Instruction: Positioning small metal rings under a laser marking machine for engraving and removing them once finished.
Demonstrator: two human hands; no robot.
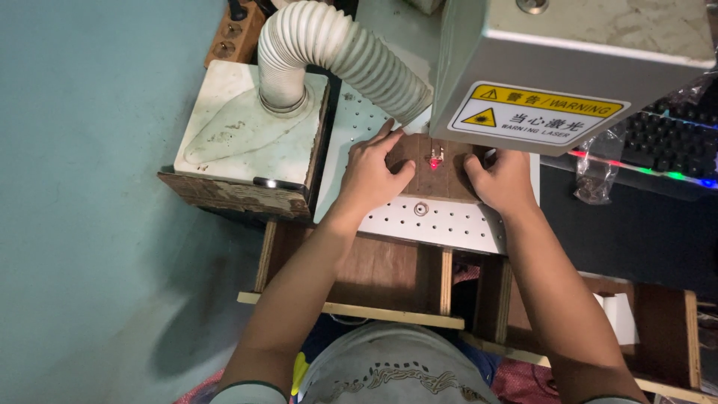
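A brown wooden board [437,179] lies on a white perforated metal plate [441,223] under a grey laser machine head [576,52]. A small piece lit by a red light spot [434,159] sits on the board's middle. My left hand [372,173] presses flat on the board's left side, fingers spread. My right hand [502,179] rests on the board's right side, its fingertips partly hidden under the machine head.
A white ribbed hose [344,56] runs from a dirty white box [250,127] toward the work spot. A keyboard with coloured lights [669,146] lies at the right. Wooden shelves [389,277] stand below the plate. A teal floor [90,209] fills the left.
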